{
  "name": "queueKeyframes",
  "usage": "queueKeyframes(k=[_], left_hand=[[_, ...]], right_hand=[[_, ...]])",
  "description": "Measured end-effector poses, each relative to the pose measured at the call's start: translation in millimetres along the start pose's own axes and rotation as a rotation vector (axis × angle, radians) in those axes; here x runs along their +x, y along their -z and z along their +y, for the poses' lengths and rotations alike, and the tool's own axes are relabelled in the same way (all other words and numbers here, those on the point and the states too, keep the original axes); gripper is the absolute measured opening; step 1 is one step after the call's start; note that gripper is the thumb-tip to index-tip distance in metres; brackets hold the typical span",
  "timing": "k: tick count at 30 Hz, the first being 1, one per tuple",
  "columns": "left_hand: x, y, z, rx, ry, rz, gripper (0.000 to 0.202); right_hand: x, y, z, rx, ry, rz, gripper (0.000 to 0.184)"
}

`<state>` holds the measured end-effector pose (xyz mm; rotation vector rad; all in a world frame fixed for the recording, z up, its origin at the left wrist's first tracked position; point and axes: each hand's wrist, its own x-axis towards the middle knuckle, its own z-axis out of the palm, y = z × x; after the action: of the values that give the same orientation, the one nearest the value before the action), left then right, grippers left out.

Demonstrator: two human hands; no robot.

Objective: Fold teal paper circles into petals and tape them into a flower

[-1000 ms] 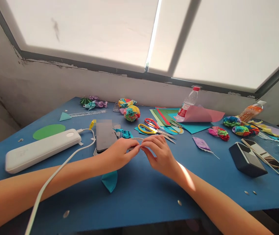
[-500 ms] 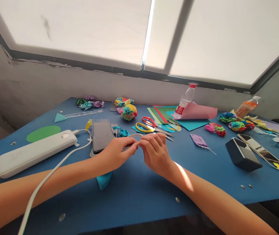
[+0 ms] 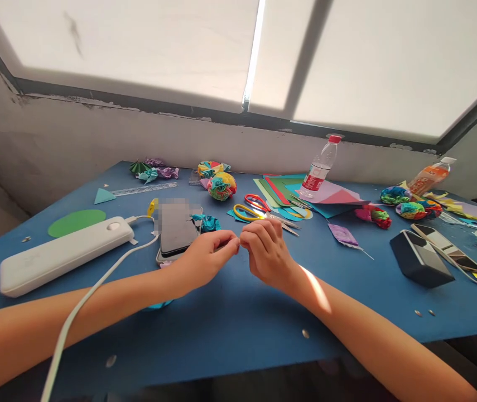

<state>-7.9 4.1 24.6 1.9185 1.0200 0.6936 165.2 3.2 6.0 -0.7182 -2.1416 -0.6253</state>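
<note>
Over the middle of the blue table (image 3: 230,346), my left hand (image 3: 208,254) and my right hand (image 3: 269,251) meet fingertip to fingertip. Both are closed in a pinch, and whatever is between the fingers is too small to make out. A dark phone (image 3: 177,229) lies just beyond my left hand, with crumpled teal paper (image 3: 208,223) at its right edge. Part of a teal paper piece (image 3: 160,305) shows below my left forearm, which hides the rest. Yellow-handled scissors (image 3: 246,213) and red-handled scissors (image 3: 257,202) lie behind my hands.
A white power bank (image 3: 66,257) lies left, its cable (image 3: 91,293) crossing my left forearm. Behind are paper balls (image 3: 221,186), coloured sheets (image 3: 278,190) and a clear bottle (image 3: 319,167). To the right are a purple paper leaf (image 3: 342,235), a dark box (image 3: 420,259) and another phone (image 3: 447,248).
The thin strand that arced near my fingertips no longer shows. The teal piece under my left forearm appears further left and less visible. The view has shifted slightly; both hands keep their pinch.
</note>
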Motion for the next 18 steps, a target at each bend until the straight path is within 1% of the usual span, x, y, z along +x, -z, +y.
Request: queueKeyframes(k=[4,7,12,18], left_hand=[[-0.1,-0.6,1.0,-0.053,0.011,-0.026,0.028],[-0.5,-1.4,3.3,-0.105,0.042,-0.037,0.029],[0.1,-2.8,4.6,-0.177,0.091,-0.041,0.029],[1.6,-1.7,1.2,-0.254,0.110,-0.063,0.026]], right_hand=[[-2.7,3.2,2.4,-0.065,0.085,-0.005,0.019],[-5.0,4.2,4.0,-0.097,0.111,-0.006,0.018],[-6.6,3.4,5.8,-0.149,0.160,0.039,0.019],[-8.3,3.3,6.7,-0.176,0.248,0.082,0.017]])
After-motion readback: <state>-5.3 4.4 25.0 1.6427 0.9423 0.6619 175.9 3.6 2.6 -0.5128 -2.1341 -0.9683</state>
